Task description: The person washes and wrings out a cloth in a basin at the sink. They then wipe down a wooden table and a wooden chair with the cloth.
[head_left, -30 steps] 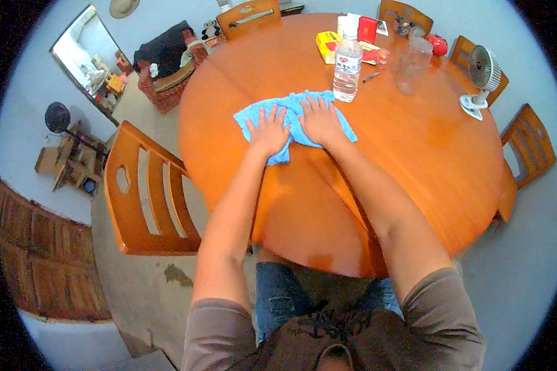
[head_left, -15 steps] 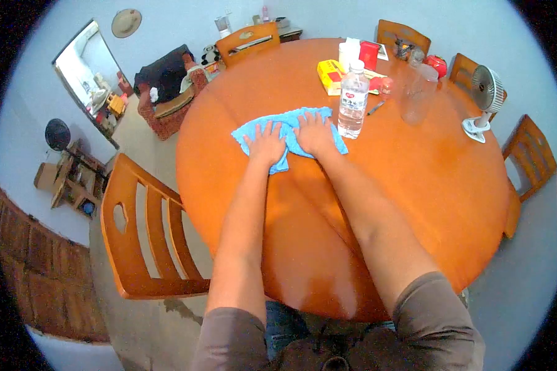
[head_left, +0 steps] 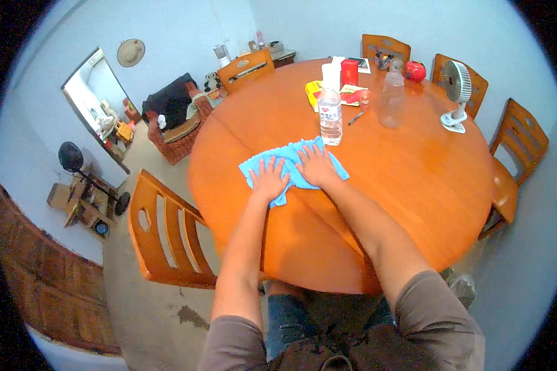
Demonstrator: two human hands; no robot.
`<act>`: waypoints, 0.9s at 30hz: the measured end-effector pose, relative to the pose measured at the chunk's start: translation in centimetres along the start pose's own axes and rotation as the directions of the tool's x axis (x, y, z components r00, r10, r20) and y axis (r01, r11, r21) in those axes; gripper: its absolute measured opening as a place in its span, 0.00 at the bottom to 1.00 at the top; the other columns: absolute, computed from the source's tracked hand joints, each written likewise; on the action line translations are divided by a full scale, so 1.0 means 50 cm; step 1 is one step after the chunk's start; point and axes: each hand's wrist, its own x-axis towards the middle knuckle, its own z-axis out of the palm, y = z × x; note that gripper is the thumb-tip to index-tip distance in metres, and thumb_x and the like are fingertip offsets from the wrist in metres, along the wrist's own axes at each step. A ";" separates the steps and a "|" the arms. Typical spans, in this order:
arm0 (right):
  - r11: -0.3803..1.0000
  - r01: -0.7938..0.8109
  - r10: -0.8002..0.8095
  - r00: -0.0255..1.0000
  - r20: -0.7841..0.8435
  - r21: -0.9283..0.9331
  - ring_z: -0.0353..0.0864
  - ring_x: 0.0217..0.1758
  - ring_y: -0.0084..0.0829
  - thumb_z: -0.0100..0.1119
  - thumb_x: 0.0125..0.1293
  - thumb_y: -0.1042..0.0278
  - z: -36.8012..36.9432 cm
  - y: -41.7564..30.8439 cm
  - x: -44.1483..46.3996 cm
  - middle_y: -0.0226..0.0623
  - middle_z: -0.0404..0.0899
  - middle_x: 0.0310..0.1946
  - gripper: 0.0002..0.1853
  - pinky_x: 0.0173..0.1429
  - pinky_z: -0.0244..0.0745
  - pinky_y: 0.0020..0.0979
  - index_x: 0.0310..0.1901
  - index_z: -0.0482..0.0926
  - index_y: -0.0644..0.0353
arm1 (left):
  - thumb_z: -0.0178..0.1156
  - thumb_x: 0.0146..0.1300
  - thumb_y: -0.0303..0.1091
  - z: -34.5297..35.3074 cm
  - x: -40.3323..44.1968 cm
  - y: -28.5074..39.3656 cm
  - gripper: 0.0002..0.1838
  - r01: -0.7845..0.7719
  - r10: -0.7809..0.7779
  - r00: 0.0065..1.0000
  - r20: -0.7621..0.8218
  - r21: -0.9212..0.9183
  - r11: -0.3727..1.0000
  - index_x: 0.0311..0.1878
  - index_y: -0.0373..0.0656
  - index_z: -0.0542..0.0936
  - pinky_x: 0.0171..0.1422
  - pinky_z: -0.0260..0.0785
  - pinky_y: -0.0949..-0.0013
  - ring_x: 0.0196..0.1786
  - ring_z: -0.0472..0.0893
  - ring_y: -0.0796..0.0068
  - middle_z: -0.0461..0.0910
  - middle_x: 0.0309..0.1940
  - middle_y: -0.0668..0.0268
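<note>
A blue cloth (head_left: 294,177) lies spread on the round wooden table (head_left: 408,185). My left hand (head_left: 269,180) presses flat on the cloth's left part with its fingers spread. On the right part rests my right hand (head_left: 317,166), also flat with fingers apart. Just beyond the cloth, close to my right fingertips, a clear labelled bottle (head_left: 330,117) stands upright. A dark pen (head_left: 356,117) lies to the right of the bottle.
Behind the bottle are a yellow packet (head_left: 314,94) and a red box (head_left: 349,72). A large clear jar (head_left: 391,102), a red round object (head_left: 414,71) and a white fan (head_left: 457,99) stand farther right. Wooden chairs (head_left: 167,229) surround the table; an armchair (head_left: 178,117) is at the back left.
The camera view has tilted and shifted, so the table appears lower than half a second ago. Both hands remain flat on the cloth, which stays close to the bottle.
</note>
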 end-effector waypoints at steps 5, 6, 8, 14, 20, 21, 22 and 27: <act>0.999 0.030 -0.031 0.997 0.066 0.019 0.54 0.70 0.49 0.43 0.66 0.46 -0.068 0.009 -0.107 0.43 0.60 0.67 0.29 0.71 0.44 0.55 0.64 0.65 0.54 | 0.41 0.63 0.63 -0.025 -0.104 0.040 0.35 -0.090 0.091 0.992 0.084 -0.019 0.996 0.71 0.61 0.55 0.70 0.31 0.33 0.74 0.43 0.50 0.46 0.73 0.65; 0.999 0.043 -0.045 0.994 0.096 0.017 0.54 0.71 0.49 0.42 0.66 0.45 -0.090 0.013 -0.136 0.42 0.59 0.67 0.30 0.71 0.44 0.54 0.65 0.64 0.52 | 0.41 0.62 0.66 -0.032 -0.129 0.049 0.37 -0.121 0.124 0.988 0.090 -0.041 0.992 0.71 0.60 0.55 0.70 0.31 0.34 0.74 0.43 0.50 0.47 0.73 0.65; 0.996 0.078 -0.073 0.991 0.114 -0.037 0.53 0.71 0.49 0.40 0.65 0.39 -0.098 0.037 -0.185 0.42 0.57 0.68 0.32 0.71 0.43 0.54 0.66 0.62 0.48 | 0.41 0.61 0.67 -0.038 -0.178 0.056 0.38 -0.181 0.185 0.979 0.083 -0.050 0.982 0.71 0.60 0.55 0.71 0.31 0.35 0.74 0.44 0.51 0.47 0.73 0.65; 0.995 0.042 -0.028 0.986 0.163 -0.086 0.51 0.71 0.50 0.39 0.65 0.36 -0.208 0.057 -0.342 0.42 0.55 0.69 0.33 0.72 0.42 0.55 0.67 0.61 0.45 | 0.47 0.58 0.68 -0.086 -0.342 0.085 0.41 -0.433 0.437 0.900 0.011 -0.107 0.895 0.70 0.57 0.57 0.72 0.36 0.39 0.73 0.48 0.52 0.51 0.72 0.63; 0.997 0.001 0.014 0.983 0.185 -0.080 0.48 0.72 0.51 0.41 0.65 0.37 -0.266 0.052 -0.450 0.41 0.54 0.69 0.32 0.72 0.41 0.56 0.66 0.60 0.43 | 0.53 0.57 0.63 -0.104 -0.459 0.075 0.39 -0.470 0.480 0.877 -0.031 -0.264 0.842 0.69 0.54 0.60 0.74 0.37 0.45 0.73 0.50 0.55 0.54 0.71 0.62; 0.998 -0.021 0.032 0.983 0.182 -0.064 0.48 0.72 0.51 0.43 0.64 0.38 -0.274 0.050 -0.459 0.41 0.54 0.69 0.32 0.72 0.41 0.56 0.66 0.60 0.43 | 0.54 0.57 0.61 -0.107 -0.472 0.075 0.38 -0.455 0.457 0.887 -0.059 -0.275 0.847 0.67 0.53 0.62 0.74 0.38 0.45 0.73 0.50 0.56 0.55 0.70 0.62; 0.998 -0.017 0.029 0.981 0.191 -0.067 0.48 0.72 0.51 0.43 0.64 0.38 -0.281 0.051 -0.468 0.41 0.54 0.69 0.32 0.72 0.41 0.56 0.66 0.60 0.43 | 0.54 0.57 0.61 -0.112 -0.488 0.076 0.38 -0.450 0.453 0.890 -0.059 -0.284 0.847 0.67 0.53 0.62 0.74 0.38 0.45 0.73 0.50 0.56 0.55 0.70 0.62; 0.936 0.064 -0.068 0.998 0.001 0.347 0.53 0.71 0.48 0.63 0.56 0.52 -0.310 0.101 -0.526 0.39 0.64 0.64 0.30 0.73 0.45 0.50 0.60 0.70 0.50 | 0.66 0.49 0.49 -0.114 -0.560 0.069 0.36 -0.493 0.396 0.861 -0.319 -0.340 0.800 0.63 0.53 0.68 0.72 0.44 0.44 0.72 0.53 0.55 0.59 0.68 0.62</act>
